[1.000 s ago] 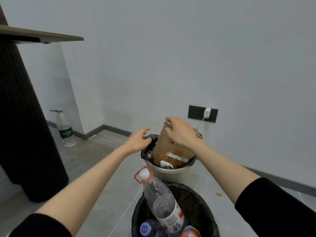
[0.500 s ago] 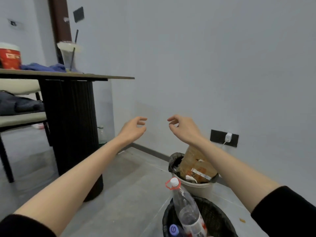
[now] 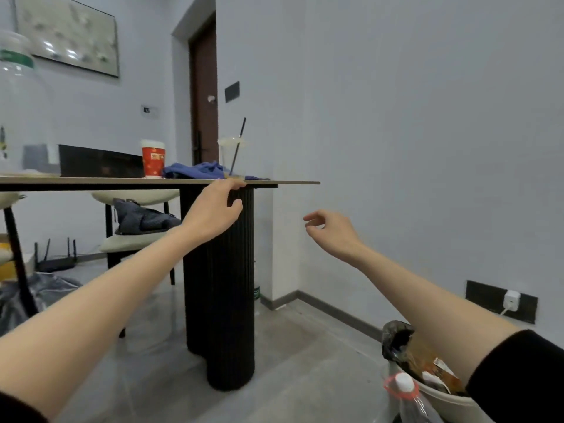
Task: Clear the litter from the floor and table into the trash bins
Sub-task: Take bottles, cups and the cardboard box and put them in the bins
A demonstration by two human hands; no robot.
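A dark bag (image 3: 143,218) is sitting on a cream chair (image 3: 131,244), a router (image 3: 56,265) (antennas up) is standing beyond it, and a white charger (image 3: 511,300) is occupying a black socket plate (image 3: 482,296).

I've let go of the brown bag (image 3: 427,360) — both hands lifted empty, left hand (image 3: 213,212) nearing the table (image 3: 293,182).

A red paper cup (image 3: 153,158) and a clear plastic cup (image 3: 232,160) with a black straw are stood upright on the table (image 3: 122,182). A black-lined white trash bin (image 3: 445,399) is filled with a brown paper bag (image 3: 427,363). A capped clear bottle (image 3: 404,384) is seen just before it.
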